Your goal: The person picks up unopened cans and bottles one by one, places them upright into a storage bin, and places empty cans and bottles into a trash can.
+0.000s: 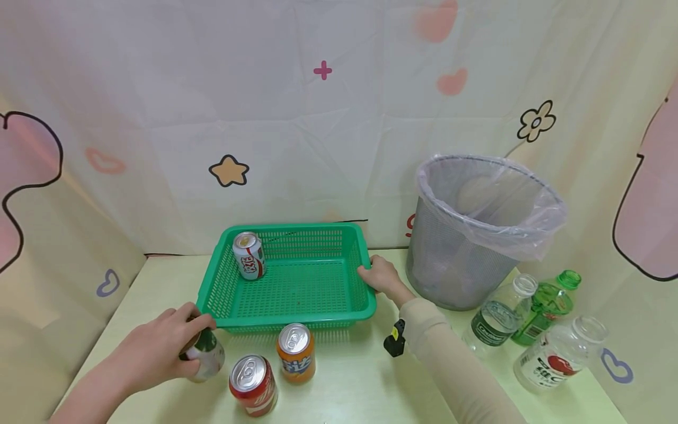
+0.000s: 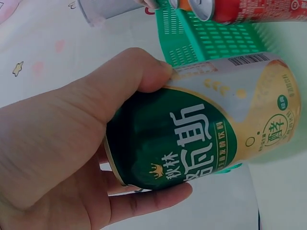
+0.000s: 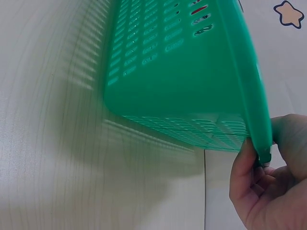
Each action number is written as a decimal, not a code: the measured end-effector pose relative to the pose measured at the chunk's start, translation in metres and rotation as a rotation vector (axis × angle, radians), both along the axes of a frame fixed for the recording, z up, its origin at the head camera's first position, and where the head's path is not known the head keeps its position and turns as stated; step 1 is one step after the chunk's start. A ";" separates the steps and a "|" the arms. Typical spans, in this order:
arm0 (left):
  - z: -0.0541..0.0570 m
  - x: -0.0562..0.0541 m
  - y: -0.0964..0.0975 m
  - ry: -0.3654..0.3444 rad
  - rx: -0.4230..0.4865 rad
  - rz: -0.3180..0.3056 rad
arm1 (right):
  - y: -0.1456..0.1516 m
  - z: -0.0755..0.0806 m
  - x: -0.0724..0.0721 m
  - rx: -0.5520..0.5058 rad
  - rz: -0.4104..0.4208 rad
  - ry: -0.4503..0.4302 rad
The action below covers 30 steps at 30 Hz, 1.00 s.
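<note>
My left hand [image 1: 164, 341] grips a green and gold drink can [image 2: 196, 124] near its top, thumb on one side and fingers on the other. In the head view this can is at the front left corner of a green plastic basket [image 1: 293, 323]. The right hand [image 1: 385, 275] pinches the basket's right rim, as the right wrist view also shows at the rim [image 3: 249, 81]. One white and red can [image 1: 250, 259] stands inside the basket at its back left. In front of the basket stand a red can [image 1: 254, 388] and an orange can [image 1: 296, 356].
A grey mesh bin [image 1: 450, 259] with a clear liner stands at the back right. Beside it are a clear bottle with a dark green label [image 1: 495, 321], a green bottle [image 1: 545, 306] and a clear jar [image 1: 556, 356]. A printed curtain [image 1: 318, 147] hangs behind the table.
</note>
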<state>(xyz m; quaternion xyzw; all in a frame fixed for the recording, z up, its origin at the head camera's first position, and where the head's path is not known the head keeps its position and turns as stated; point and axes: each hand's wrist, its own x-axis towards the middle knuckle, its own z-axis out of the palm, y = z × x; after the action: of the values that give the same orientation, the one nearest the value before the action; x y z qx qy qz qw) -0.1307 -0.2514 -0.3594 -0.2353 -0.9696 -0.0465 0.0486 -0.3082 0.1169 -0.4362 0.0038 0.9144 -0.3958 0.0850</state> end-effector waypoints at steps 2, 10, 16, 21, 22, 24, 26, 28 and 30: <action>0.004 -0.001 0.000 -0.001 0.002 -0.008 | 0.000 0.000 0.000 0.002 -0.002 -0.005; 0.017 -0.006 0.002 0.013 -0.002 -0.020 | -0.001 0.000 0.000 0.006 -0.001 -0.003; 0.026 -0.011 0.005 0.036 -0.006 -0.032 | -0.001 0.000 0.000 0.008 -0.010 -0.003; 0.032 -0.016 0.006 0.072 -0.004 -0.044 | -0.002 -0.001 0.000 -0.005 -0.002 -0.002; 0.032 -0.017 0.006 0.070 -0.004 -0.048 | -0.002 -0.001 0.000 -0.006 0.000 -0.003; 0.034 -0.021 0.007 0.065 -0.003 -0.052 | -0.002 -0.001 0.000 -0.002 -0.004 -0.004; 0.036 -0.026 0.009 0.067 -0.003 -0.062 | -0.001 -0.001 0.000 0.004 -0.006 -0.007; 0.037 -0.030 0.010 0.071 0.001 -0.067 | -0.001 0.000 0.000 0.008 -0.006 -0.011; 0.038 -0.035 0.011 0.077 0.006 -0.072 | 0.000 0.001 0.000 0.011 -0.005 -0.012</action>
<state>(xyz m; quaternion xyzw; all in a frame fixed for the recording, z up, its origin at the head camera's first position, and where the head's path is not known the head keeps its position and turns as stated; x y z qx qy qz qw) -0.1660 -0.2407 -0.3212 -0.2713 -0.9578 -0.0421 0.0847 -0.3086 0.1166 -0.4357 0.0089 0.9161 -0.3907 0.0896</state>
